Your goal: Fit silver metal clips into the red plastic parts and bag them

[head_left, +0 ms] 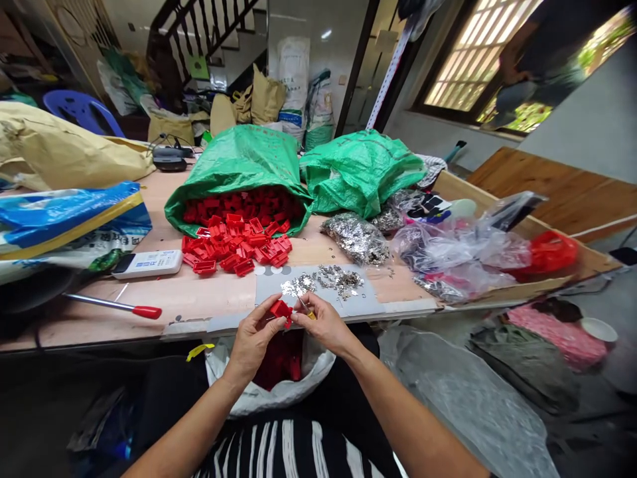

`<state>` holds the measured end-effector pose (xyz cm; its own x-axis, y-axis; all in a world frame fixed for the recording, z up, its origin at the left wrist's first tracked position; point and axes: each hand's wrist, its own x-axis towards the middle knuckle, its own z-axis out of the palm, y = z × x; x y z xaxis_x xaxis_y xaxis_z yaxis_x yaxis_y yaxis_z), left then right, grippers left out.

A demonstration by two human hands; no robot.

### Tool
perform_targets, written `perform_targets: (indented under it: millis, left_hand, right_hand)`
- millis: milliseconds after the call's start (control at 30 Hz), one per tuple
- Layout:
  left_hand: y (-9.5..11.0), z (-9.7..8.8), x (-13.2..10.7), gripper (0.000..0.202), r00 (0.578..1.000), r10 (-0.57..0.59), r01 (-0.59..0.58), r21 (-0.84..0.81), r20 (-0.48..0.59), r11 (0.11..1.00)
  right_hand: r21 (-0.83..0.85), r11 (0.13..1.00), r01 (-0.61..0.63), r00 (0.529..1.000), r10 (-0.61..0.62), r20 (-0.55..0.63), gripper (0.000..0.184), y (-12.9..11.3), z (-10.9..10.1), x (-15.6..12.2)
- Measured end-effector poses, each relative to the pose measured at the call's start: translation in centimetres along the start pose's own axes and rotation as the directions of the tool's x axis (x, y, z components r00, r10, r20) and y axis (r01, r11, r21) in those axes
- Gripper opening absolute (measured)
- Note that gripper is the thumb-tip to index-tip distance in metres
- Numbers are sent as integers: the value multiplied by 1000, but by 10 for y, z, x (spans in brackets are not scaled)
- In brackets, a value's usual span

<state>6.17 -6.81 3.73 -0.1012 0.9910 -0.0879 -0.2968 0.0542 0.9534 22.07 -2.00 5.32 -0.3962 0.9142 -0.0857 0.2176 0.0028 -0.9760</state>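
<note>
My left hand (253, 338) pinches a small red plastic part (281, 310) just above the table's front edge. My right hand (323, 323) is closed on a thin tool with a yellow handle (307, 311), its tip against the red part. Just beyond my hands lies a scatter of small shiny metal pieces (323, 280) on a grey sheet (368, 299). Further back, a heap of red plastic parts (236, 242) spills from an open green sack (239, 166). A white bag (279, 388) holding red parts sits in my lap below the hands.
A second green sack (358, 169), clear bags of metal pieces (355, 238), a red bag (550, 251) and plastic wrap crowd the right. On the left lie a white remote (149, 263), a red-handled rod (117, 305), and blue and tan sacks. A person stands at the window.
</note>
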Motion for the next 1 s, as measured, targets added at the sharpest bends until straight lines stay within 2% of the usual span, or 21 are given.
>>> perform_targets:
  millis: [133,267,500,733,867,1000]
  left_hand:
    - [-3,1,1,50,999,-38,38,-144,3,989]
    - [-3,1,2,53,998,-64,63,-220,7,973]
    - [-7,2,1,50,997,-80,82,-227,18,970]
    - [-15,3,-7,42,994,-70,83,-167,82,982]
    - [-17,0,-6,37,994,-18,29,-93,112,995]
    - [-17,-10,6,34,988,76,-91,108,134,990]
  right_hand:
    - [86,996,-12,999,9,32,24,-2,-2,-3]
    - [121,993,8,999,-14,42,25,1,-5,-7]
    - [127,992,-20,999,15,38,30,4,-3,-10]
    - [177,980,-88,991,68,115,36,13,5,-13]
    - [87,995,-40,996,33,85,35,18,5,-13]
    - [-205,975,88,996,-90,0,21,17,-5,-11]
